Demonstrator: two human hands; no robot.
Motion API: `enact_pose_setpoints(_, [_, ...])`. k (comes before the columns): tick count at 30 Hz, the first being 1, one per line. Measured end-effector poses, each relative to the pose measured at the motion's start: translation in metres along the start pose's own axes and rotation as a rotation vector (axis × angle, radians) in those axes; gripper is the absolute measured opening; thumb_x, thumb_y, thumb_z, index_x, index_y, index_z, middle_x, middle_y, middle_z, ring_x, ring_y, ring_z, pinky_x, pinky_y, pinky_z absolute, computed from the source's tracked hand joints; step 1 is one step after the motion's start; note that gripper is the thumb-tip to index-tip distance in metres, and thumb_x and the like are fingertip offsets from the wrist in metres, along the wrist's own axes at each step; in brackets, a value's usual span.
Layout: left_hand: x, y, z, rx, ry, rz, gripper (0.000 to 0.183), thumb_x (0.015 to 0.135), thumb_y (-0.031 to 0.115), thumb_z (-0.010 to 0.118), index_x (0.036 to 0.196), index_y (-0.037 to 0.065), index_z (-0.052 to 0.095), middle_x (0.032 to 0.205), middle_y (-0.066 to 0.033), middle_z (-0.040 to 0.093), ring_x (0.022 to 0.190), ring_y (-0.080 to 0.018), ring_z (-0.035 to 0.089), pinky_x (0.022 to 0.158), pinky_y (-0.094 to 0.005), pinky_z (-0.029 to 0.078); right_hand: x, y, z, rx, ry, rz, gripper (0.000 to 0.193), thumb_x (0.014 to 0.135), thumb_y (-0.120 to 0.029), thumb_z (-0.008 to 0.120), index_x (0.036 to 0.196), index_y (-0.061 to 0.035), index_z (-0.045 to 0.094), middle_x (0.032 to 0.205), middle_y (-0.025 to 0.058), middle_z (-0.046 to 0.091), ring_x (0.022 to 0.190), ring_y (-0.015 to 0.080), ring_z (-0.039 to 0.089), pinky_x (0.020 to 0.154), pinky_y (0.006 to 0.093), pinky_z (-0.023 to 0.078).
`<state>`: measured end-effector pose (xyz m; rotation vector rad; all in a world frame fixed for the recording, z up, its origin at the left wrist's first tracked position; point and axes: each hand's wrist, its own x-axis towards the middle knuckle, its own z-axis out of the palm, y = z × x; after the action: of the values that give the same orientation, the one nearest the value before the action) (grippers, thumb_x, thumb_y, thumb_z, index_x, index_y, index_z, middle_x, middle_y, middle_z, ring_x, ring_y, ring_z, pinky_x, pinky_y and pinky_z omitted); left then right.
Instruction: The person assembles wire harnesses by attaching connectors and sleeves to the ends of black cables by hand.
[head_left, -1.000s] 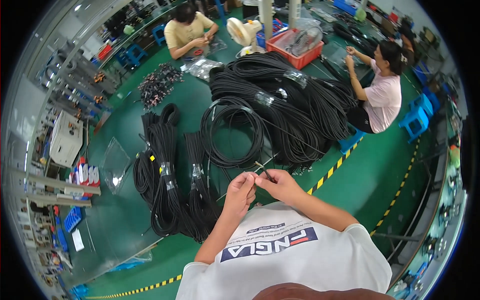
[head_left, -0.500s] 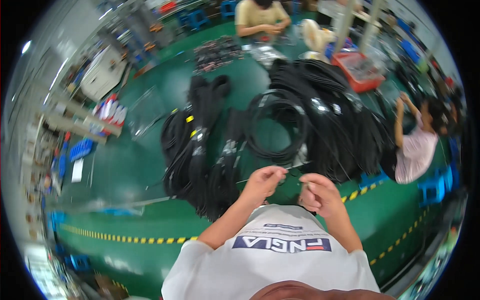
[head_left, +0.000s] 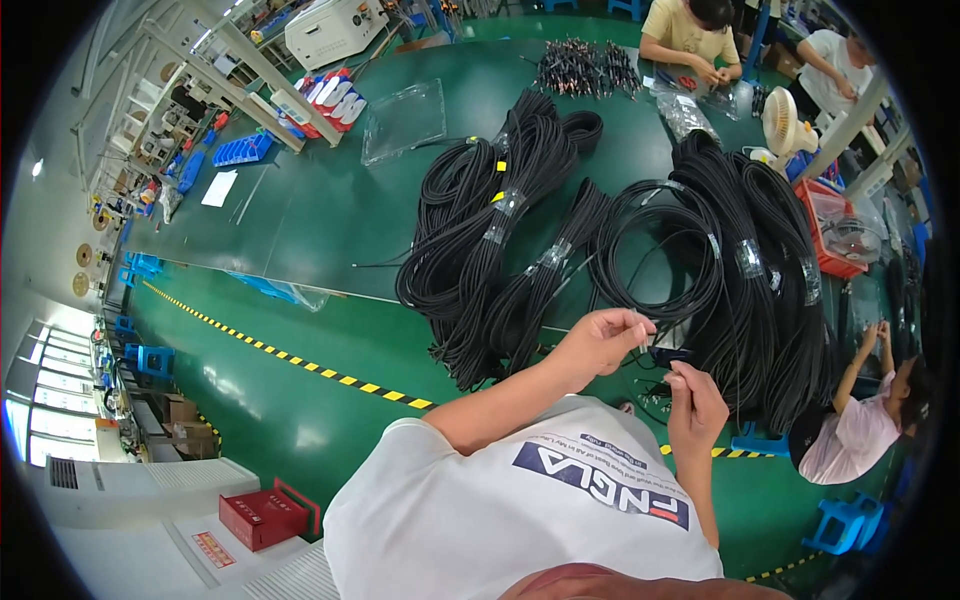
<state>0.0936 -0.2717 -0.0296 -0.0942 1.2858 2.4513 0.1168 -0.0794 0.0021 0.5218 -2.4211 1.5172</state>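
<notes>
My left hand (head_left: pixel 602 347) is closed in a pinch in front of the table edge, with a small pale, clear-looking bit at its fingertips, too small to name. Lower and to its right, my right hand (head_left: pixel 697 405) has thumb and finger pressed together; whatever they hold is too small to make out. Just beyond both hands lies a round coil of black cable (head_left: pixel 607 265). A narrow tied bundle of black cables (head_left: pixel 545 265) lies left of that coil, and a large heap of black cable bundles (head_left: pixel 765 215) lies to its right.
More taped black cables (head_left: pixel 465 225) lie at left on the green table (head_left: pixel 320 215). Farther back are a clear plastic bag (head_left: pixel 405 122), small black parts (head_left: pixel 585 68), a red basket (head_left: pixel 835 262) and a fan (head_left: pixel 782 122). Co-workers sit at the far side and at right (head_left: pixel 850 440).
The view has swung left, so the table and cables appear farther right and the floor at left shows. Both hands stay pinched close together; my right hand now sits lower relative to my left.
</notes>
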Motion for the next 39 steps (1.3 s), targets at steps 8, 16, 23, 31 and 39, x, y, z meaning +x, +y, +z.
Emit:
enact_pose_setpoints(8, [0.002,0.011,-0.006,-0.212,0.071,0.002,0.019,0.092,0.026,0.06,0.1,0.009,0.058,0.084,0.0006,0.058,0.045,0.0,0.031,0.037,-0.0161,0.022,0.014,0.0,0.019,-0.34,0.006,-0.3,0.025,0.078,-0.004,0.069,0.101,-0.0031,0.061,0.077,0.0095,0.063,0.065,0.0239,0.061,0.055,0.0328,0.048])
enact_pose_setpoints(16, [0.01,0.009,-0.005,-0.345,-0.022,-0.068,0.025,0.09,0.034,0.061,0.096,0.01,0.057,0.088,0.0022,0.057,0.046,-0.0008,0.025,0.039,-0.017,0.018,0.011,0.004,0.029,-0.155,0.052,-0.144,0.008,0.085,-0.002,0.063,0.092,-0.0009,0.059,0.075,0.0093,0.063,0.057,0.0224,0.06,0.049,0.0302,0.046])
enact_pose_setpoints(23, [0.011,0.005,0.004,-0.315,-0.059,-0.078,0.014,0.095,0.018,0.057,0.102,0.006,0.058,0.093,-0.0028,0.063,0.044,-0.0001,0.026,0.037,-0.0165,0.02,0.011,0.005,0.026,-0.097,0.116,-0.157,0.007,0.087,-0.004,0.062,0.092,0.0001,0.06,0.073,0.0087,0.063,0.056,0.0189,0.061,0.049,0.0272,0.046])
enact_pose_setpoints(31, [0.009,0.007,0.007,-0.277,-0.024,-0.011,0.016,0.093,0.015,0.059,0.104,0.004,0.058,0.094,-0.0091,0.068,0.042,0.0001,0.03,0.036,-0.0167,0.023,0.012,0.002,0.023,0.035,0.089,0.004,0.009,0.09,-0.006,0.06,0.097,-0.0001,0.062,0.074,0.0076,0.065,0.061,0.0131,0.063,0.051,0.0233,0.047])
enact_pose_setpoints(39, [0.004,-0.004,0.009,-0.056,-0.009,0.219,0.023,0.085,0.017,0.07,0.101,0.004,0.059,0.089,-0.01,0.069,0.045,-0.0005,0.037,0.038,-0.0168,0.026,0.011,0.0,0.028,0.287,0.092,0.14,0.016,0.091,-0.014,0.061,0.099,0.0001,0.063,0.076,0.0068,0.067,0.063,0.0083,0.062,0.055,0.02,0.047])
